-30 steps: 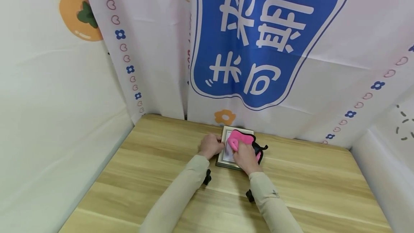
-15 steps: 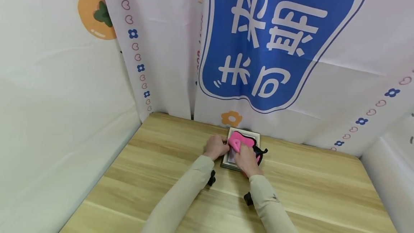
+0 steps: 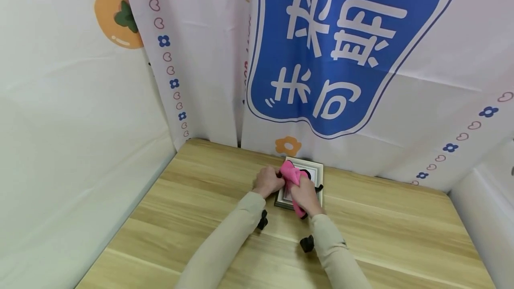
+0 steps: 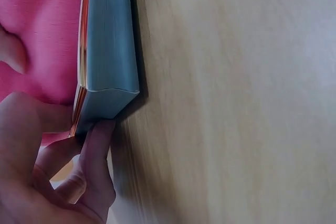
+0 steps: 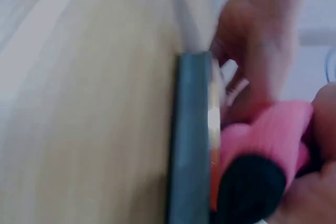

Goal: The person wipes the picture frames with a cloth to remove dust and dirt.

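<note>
A picture frame (image 3: 319,174) with a pale border lies flat on the wooden table, near its back edge. At its left side, my left hand (image 3: 267,183) grips the edge; in the left wrist view the fingers curl round a corner of the frame's grey-blue side (image 4: 110,40). My right hand (image 3: 305,194) holds a bunched pink cloth (image 3: 290,171) with black trim against the frame's face. The cloth hides much of the picture, and its lower end hangs over the front edge. In the blurred right wrist view, the pink cloth (image 5: 275,135) lies close to the left hand.
The wood-grain table (image 3: 192,191) extends to both sides and toward me. A white printed curtain (image 3: 209,79) hangs directly behind the frame. Plain white sheeting (image 3: 80,146) borders the table on the left. Black wrist mounts (image 3: 307,244) sit under both sleeves.
The cloth has bunched up and shifted left under my right hand, uncovering the frame's right side. My left hand keeps its grip on the frame. The head view has swung slightly left.
</note>
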Action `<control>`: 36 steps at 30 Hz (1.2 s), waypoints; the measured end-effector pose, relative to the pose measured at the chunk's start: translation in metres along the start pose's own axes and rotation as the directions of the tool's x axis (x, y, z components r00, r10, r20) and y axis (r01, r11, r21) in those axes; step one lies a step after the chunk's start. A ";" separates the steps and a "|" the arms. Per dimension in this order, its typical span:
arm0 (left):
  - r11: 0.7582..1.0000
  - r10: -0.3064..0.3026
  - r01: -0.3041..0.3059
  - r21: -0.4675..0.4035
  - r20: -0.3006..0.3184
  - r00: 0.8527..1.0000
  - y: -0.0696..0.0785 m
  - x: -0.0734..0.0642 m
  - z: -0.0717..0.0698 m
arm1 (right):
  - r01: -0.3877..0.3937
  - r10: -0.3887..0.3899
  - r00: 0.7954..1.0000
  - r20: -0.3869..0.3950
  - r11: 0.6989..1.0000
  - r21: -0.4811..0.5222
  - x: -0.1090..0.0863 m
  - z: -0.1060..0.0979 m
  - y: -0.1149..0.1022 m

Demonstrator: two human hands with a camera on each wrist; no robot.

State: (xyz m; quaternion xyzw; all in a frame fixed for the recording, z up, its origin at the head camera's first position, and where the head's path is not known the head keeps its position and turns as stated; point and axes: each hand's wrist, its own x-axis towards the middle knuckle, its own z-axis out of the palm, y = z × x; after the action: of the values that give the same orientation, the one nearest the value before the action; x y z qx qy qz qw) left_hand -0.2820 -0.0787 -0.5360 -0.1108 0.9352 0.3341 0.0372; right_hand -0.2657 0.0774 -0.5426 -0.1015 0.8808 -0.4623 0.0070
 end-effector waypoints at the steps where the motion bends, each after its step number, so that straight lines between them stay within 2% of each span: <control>1: 1.000 -0.004 0.004 -0.006 0.004 1.000 0.000 0.000 0.000 | -0.028 0.028 1.000 0.014 0.998 0.057 -0.002 -0.006 -0.005; 3: 1.000 -0.011 0.011 -0.013 0.014 1.000 0.001 0.000 0.000 | -0.094 0.086 0.995 0.054 0.980 0.173 -0.007 -0.019 -0.016; 6: 1.000 -0.010 0.010 -0.017 0.011 1.000 0.001 0.000 0.001 | -0.187 0.154 0.981 0.120 0.918 0.350 -0.012 -0.037 -0.024; 9: 1.000 0.000 0.000 -0.016 0.004 1.000 0.002 0.000 0.001 | -0.237 0.182 0.969 0.165 0.869 0.435 -0.014 -0.056 -0.028; 11: 1.000 0.007 -0.007 -0.021 -0.004 1.000 0.002 -0.001 0.001 | -0.236 0.174 0.969 0.176 0.860 0.452 -0.016 -0.068 -0.031; 17: 1.000 0.005 -0.005 -0.020 -0.003 1.000 0.002 -0.004 0.000 | -0.186 0.141 0.980 0.141 0.897 0.401 -0.027 -0.101 -0.040; 26: 1.000 0.001 -0.001 -0.011 0.001 1.000 0.002 -0.005 -0.001 | -0.085 0.079 0.996 0.041 0.976 0.200 -0.045 -0.133 -0.045; 31: 1.000 -0.002 0.002 -0.021 0.011 1.000 0.002 -0.004 0.000 | -0.020 0.023 0.997 -0.070 0.999 0.043 -0.051 -0.136 -0.033; 34: 1.000 -0.006 0.006 -0.020 0.004 1.000 0.002 -0.004 0.000 | 0.017 -0.025 0.991 -0.132 0.998 -0.065 -0.051 -0.129 -0.025; 36: 1.000 -0.011 0.011 -0.014 0.000 1.000 0.002 -0.004 0.000 | 0.036 -0.051 0.988 -0.147 0.994 -0.101 -0.051 -0.120 -0.019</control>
State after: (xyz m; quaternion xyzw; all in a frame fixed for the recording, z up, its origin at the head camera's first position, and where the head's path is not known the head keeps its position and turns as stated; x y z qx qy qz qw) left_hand -0.2785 -0.0766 -0.5346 -0.1160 0.9322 0.3407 0.0383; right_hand -0.2256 0.1743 -0.4627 -0.0863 0.8981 -0.4248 -0.0739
